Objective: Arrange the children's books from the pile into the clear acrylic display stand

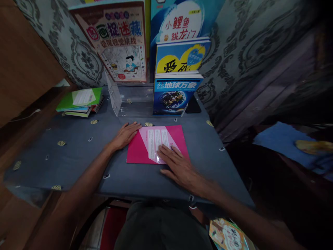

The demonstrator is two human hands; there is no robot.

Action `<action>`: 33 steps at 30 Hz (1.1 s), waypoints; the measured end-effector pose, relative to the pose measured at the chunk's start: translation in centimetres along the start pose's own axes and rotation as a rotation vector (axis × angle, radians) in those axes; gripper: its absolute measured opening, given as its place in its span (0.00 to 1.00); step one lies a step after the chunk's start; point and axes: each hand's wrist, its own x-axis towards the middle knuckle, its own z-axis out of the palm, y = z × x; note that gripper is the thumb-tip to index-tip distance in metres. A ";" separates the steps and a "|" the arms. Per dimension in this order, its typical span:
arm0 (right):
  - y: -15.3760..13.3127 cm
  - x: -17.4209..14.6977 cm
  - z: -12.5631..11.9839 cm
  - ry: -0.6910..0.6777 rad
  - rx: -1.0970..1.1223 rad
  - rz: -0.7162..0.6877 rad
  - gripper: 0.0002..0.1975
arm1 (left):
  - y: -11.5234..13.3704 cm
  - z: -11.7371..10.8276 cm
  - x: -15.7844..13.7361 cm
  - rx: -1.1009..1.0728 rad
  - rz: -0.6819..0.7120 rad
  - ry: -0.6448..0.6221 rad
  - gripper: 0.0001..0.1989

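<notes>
A pink book (135, 152) lies flat on the grey patterned tablecloth (78, 146) in front of me, a pale panel with white text boxes on its upper face. My right hand (177, 165) rests palm down on its lower right part, fingers stretched and slightly spread. At the book's upper left corner my left hand (127, 134) lies flat, its fingertips touching the edge and the cloth. Neither hand grips anything. Behind the book, a clear acrylic rack (114, 95) holds upright books, among them a blue book with a globe (170, 99).
A small stack of books (83, 99) with a green one on top lies at the back left. A dark phone-like object (193, 105) is beside the rack. A brown-bordered picture book (125, 45) stands in the rack's left side. More books (229, 234) are below the table's front right edge.
</notes>
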 end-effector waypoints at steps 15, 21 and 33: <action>8.5 4.1 -2.2 0.023 -0.024 0.274 0.34 | 0.6 -0.3 -0.1 0.006 -0.001 0.002 0.25; 9.0 4.3 -1.6 0.068 -0.074 0.282 0.33 | 1.2 -0.7 -0.3 0.113 -0.047 -0.040 0.25; 9.3 4.1 -1.2 0.113 -0.080 0.255 0.32 | 9.3 0.8 -2.6 0.235 0.228 -0.170 0.46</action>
